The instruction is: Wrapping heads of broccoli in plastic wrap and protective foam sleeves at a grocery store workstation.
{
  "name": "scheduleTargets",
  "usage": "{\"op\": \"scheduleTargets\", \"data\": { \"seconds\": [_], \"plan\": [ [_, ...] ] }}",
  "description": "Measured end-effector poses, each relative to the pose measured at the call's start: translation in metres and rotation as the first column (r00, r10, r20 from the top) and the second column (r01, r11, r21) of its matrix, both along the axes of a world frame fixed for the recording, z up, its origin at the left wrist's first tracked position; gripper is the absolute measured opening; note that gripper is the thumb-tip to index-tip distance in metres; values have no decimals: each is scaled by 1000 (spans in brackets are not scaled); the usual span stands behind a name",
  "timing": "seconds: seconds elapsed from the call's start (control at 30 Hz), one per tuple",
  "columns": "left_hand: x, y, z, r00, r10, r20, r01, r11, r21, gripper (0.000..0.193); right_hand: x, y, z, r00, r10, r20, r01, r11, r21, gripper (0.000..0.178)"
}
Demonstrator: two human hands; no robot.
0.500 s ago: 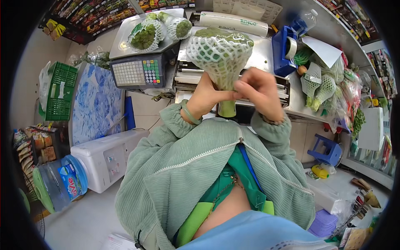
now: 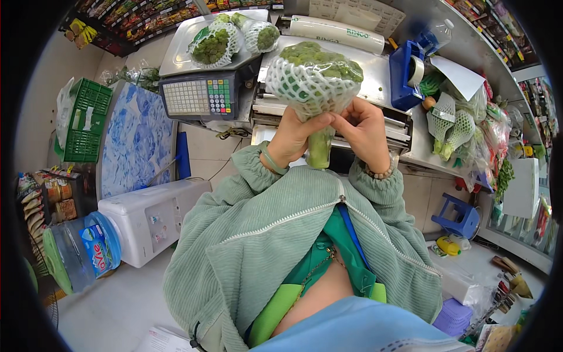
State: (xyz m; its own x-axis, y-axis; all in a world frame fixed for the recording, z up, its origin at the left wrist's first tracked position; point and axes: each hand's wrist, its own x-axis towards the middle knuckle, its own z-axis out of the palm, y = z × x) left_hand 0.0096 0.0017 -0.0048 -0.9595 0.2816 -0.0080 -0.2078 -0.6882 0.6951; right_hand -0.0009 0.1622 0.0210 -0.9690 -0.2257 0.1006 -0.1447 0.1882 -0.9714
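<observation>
A head of broccoli [image 2: 319,58] stands crown-up in front of me, tilted slightly away. Around its crown sits a white foam net sleeve [image 2: 308,88], and clear plastic shines over the top and the stem. My left hand [image 2: 293,134] grips the stem from the left, just under the net. From the right, the fingers of my right hand [image 2: 365,130] pinch at the net's lower edge, its thumb close to the left thumb. The stem's bare end points down toward my jacket. Two more netted broccoli heads [image 2: 212,47] [image 2: 267,39] lie on the scale's tray.
The scale's keypad [image 2: 199,97] faces me at the left. Behind the broccoli lies a roll of film [image 2: 328,30] on the wrapping machine. A blue tape dispenser [image 2: 402,79] and netted vegetables [image 2: 457,124] occupy the right counter. A blue stool [image 2: 457,216] stands below.
My right hand has come in from the right to the net's lower edge and stem, its fingers now pinching there. The broccoli has shifted slightly right, and more of its crown shows.
</observation>
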Motion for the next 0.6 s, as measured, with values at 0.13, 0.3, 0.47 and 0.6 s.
{"op": "scheduleTargets", "data": {
  "seconds": [0.13, 0.3, 0.47, 0.6],
  "plan": [
    [1, -2, -8, 999, -47, 11, 46, 997, 55, 54, 8, -8, 7, 999, -37, -40, 37, 999, 13, 19],
    [-2, -2, -22, 989, -141, -38, 144, 983, 116, 67, 7, -11, 13, 984, -56, -169, 74, 992, 100, 24],
    [-6, 7, -3, 963, -65, -262, 104, 985, 139, 99, 7, -15, -4, 994, 68, -84, -75, 994, -84, 34],
    [-7, 7, -8, 966, -96, -241, 176, 925, 336, 101, 13, -31, 7, 943, 238, 233, -112, 886, -450, 53]
  ]
}}
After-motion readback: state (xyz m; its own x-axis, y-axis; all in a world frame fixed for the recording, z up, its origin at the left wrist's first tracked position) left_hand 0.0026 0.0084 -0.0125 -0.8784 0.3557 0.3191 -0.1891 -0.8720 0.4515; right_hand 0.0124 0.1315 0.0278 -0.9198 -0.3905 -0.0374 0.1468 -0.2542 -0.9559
